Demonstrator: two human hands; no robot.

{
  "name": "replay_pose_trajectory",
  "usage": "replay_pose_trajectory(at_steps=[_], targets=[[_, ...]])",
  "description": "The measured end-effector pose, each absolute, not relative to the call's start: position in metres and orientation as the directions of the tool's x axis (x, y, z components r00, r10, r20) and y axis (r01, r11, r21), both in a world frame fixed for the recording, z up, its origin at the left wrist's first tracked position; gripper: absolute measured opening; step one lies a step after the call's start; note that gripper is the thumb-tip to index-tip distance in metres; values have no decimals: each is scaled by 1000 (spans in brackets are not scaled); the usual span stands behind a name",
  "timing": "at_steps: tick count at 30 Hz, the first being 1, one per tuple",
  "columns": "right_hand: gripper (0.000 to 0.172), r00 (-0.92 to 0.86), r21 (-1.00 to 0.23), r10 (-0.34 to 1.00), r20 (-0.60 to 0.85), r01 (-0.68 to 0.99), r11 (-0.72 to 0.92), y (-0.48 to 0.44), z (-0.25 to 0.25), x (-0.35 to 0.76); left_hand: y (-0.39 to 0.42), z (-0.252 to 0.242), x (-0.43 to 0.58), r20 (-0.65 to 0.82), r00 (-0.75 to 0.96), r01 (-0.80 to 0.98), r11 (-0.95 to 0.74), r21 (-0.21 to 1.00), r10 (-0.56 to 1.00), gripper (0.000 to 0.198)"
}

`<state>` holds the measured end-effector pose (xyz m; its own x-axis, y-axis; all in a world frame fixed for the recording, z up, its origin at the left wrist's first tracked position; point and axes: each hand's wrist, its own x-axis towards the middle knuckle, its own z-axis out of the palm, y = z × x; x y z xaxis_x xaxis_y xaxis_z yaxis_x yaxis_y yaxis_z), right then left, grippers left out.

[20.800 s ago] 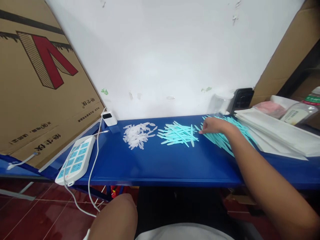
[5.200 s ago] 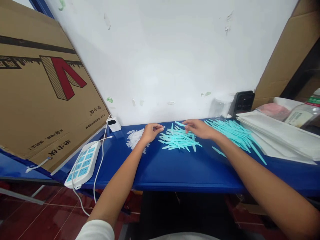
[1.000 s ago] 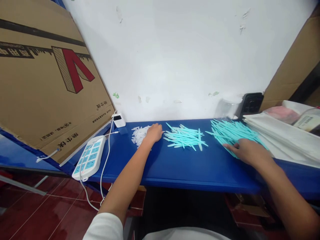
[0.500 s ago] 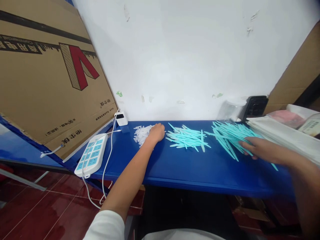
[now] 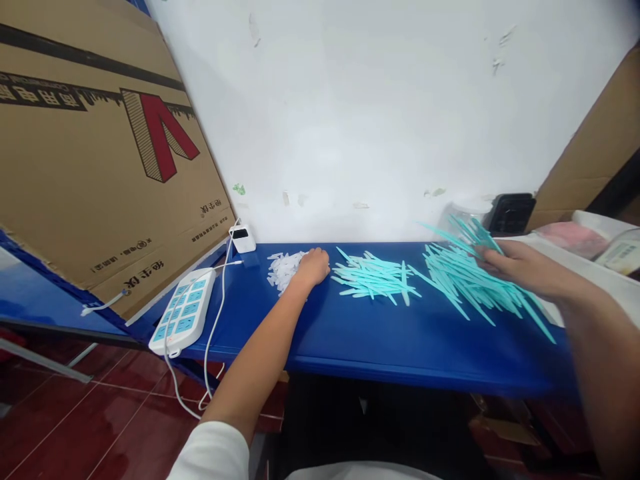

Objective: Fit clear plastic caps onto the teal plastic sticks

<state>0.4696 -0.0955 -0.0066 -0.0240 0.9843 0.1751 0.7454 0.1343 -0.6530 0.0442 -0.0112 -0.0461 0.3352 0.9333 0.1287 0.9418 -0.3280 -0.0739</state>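
Note:
My right hand [image 5: 517, 267] is closed round a bunch of thin turquoise tapered sticks [image 5: 467, 233], raised over the right-hand pile. Below it, the right pile of turquoise sticks [image 5: 465, 280] spreads on the blue table. A second pile of the same sticks [image 5: 375, 275] lies at the middle. My left hand [image 5: 314, 265] rests at the right edge of a heap of small white translucent pieces [image 5: 283, 270]. Its fingers are curled down, and whatever they hold is hidden.
A white power strip [image 5: 185, 310] with cables lies at the table's left edge, near a small white device [image 5: 243, 238]. A big cardboard box [image 5: 90, 167] stands left. At the back right are a clear jar [image 5: 467, 212], a black object [image 5: 511, 213] and white packaging [image 5: 610, 293].
My right hand has risen from the right pile, lifting a bunch of turquoise sticks up and toward the wall. The left hand has stayed at the white pieces.

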Motion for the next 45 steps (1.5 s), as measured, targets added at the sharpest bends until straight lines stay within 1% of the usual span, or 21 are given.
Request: replay_pose_trajectory(at_steps=[3,5,8,11,12,13,14,16,17,19,21,24,28,30,32,35,38,41,43,45], targets=[[43,-95,-645,982,164,743,179,-79,10,438,-9,-49,44,136,333,943,-327,-63,933,30],[42,-140,-671,978,152,713,206,-64,20,418,-8,-51,43,144,332,943,-328,-53,932,29],[51,-208,-721,967,148,647,249,-43,25,395,-7,-52,41,164,330,943,-331,-25,930,27],[60,-242,-757,957,161,592,277,-30,11,383,-6,-51,38,193,324,943,-333,16,926,24],[62,-244,-757,955,169,588,284,-28,3,382,-5,-51,38,219,322,936,-344,71,921,22],[63,-241,-748,954,176,597,289,-27,-4,382,-4,-51,39,255,319,915,-367,168,913,21],[64,-236,-734,955,179,615,290,-26,-11,383,-2,-51,40,298,314,866,-401,299,901,19],[63,-243,-707,957,159,649,282,-28,-21,386,3,-53,45,366,296,656,-466,593,882,17],[63,-254,-707,957,137,652,274,-30,-24,387,5,-54,49,373,289,523,-472,710,882,18],[62,-274,-732,957,95,632,254,-32,-26,389,7,-56,54,332,300,314,-422,851,894,26],[61,-281,-756,957,72,610,237,-35,-23,389,7,-57,58,275,324,184,-345,920,905,37],[59,-276,-781,959,64,584,220,-39,-16,385,4,-56,59,234,352,101,-285,953,906,48],[57,-257,-809,964,71,550,206,-43,-13,381,-2,-53,60,221,387,113,-284,952,895,53],[57,-238,-831,968,76,522,193,-43,-15,379,-3,-52,61,205,400,124,-274,954,893,53],[55,-216,-859,973,83,480,180,-42,-17,378,-5,-51,63,170,395,100,-226,969,903,50],[54,-192,-884,977,91,436,168,-41,-18,376,-8,-48,66,125,392,-4,-134,991,911,46],[53,-218,-894,972,84,415,170,-44,-16,371,-11,-46,67,146,398,-85,-122,989,906,46],[53,-233,-880,969,81,439,179,-49,-11,366,-12,-46,67,161,332,-98,-136,986,930,45],[53,-229,-856,969,88,480,192,-52,-9,363,-11,-47,67,138,258,-102,-115,988,956,43],[53,-227,-833,969,97,515,204,-53,-8,362,-9,-48,67,105,226,-130,-77,989,969,39]])
